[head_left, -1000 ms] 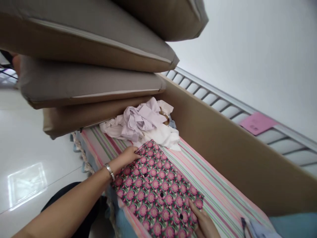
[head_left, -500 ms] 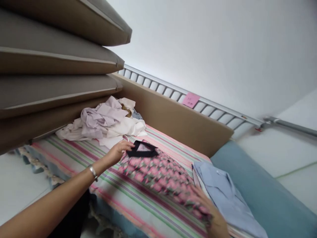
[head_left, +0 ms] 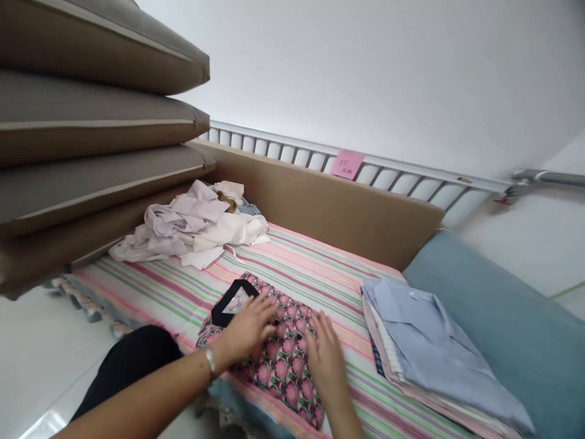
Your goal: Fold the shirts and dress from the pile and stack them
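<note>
A folded pink floral garment [head_left: 280, 360] with a black neckline lies on the striped sheet [head_left: 292, 268] near the bed's front edge. My left hand [head_left: 249, 329] rests flat on its upper part beside the neckline, fingers spread, a bracelet on the wrist. My right hand [head_left: 326, 356] lies flat on the garment's right side, fingers stretched out. Neither hand grips anything.
A stack of folded shirts, light blue on top [head_left: 425, 341], sits to the right. A heap of crumpled white and lilac clothes [head_left: 196, 225] lies at the back left. Brown cushions [head_left: 91, 140] are piled on the left. A cardboard panel [head_left: 329, 207] and white railing with a pink note [head_left: 346, 164] line the wall.
The floral garment has gone from spread out to a folded packet nearer the front edge. Both hands moved from its ends onto its top. The view swung right.
</note>
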`<move>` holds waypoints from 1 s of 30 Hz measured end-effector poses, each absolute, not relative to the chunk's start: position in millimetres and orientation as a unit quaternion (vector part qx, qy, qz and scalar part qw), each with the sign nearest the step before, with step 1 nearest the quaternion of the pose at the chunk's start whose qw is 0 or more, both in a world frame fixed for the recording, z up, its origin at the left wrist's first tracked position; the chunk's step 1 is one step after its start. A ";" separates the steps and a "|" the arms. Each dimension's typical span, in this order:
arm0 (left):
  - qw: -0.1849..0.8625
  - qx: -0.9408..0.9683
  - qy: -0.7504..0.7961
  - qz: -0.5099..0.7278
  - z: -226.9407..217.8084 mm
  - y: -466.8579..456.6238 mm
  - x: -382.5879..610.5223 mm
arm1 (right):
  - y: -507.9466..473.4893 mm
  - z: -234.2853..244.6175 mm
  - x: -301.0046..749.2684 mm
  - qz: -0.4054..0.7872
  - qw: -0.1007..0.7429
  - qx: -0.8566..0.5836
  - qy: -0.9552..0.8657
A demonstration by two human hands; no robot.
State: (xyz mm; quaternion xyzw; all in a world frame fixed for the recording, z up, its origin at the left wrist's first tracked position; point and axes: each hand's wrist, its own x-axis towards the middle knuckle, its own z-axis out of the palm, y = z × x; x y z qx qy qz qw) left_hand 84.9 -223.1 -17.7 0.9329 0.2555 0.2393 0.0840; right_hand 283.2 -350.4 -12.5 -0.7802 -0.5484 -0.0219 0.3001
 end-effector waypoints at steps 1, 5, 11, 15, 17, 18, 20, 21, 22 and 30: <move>0.086 0.942 0.242 0.215 -27.8 -232.8 97.2 | -339.5 -20.2 274.6 -0.031 0.262 -0.786 -0.560; 0.093 0.956 0.227 0.159 -64.1 -249.8 114.9 | -330.7 -65.2 265.3 -0.020 0.124 -0.809 -0.575; 0.129 0.950 0.237 0.158 -55.7 -253.2 103.4 | -341.4 -80.5 274.0 -0.033 0.090 -0.806 -0.584; 0.171 0.877 0.336 0.297 -42.1 -258.2 50.0 | -339.6 -79.9 276.1 -0.044 0.114 -0.795 -0.594; 0.241 0.766 0.472 0.363 -35.3 -259.1 12.2 | -339.3 -82.7 277.9 -0.041 0.134 -0.789 -0.599; 0.297 0.693 0.544 0.368 -31.7 -259.2 -5.2 | -339.5 -84.1 278.8 -0.040 0.146 -0.786 -0.600; 0.408 0.563 0.637 0.334 -25.4 -259.4 -30.7 | -340.2 -86.2 280.6 -0.039 0.174 -0.780 -0.600; 0.451 0.522 0.654 0.310 -23.2 -259.6 -37.5 | -340.6 -86.6 281.5 -0.039 0.189 -0.777 -0.599; 0.484 0.499 0.657 0.292 -21.9 -260.0 -40.4 | -341.1 -86.8 282.2 -0.038 0.202 -0.774 -0.599; 0.584 0.453 0.622 0.258 -23.7 -259.4 -4.5 | -344.5 -91.5 288.6 -0.019 0.279 -0.740 -0.612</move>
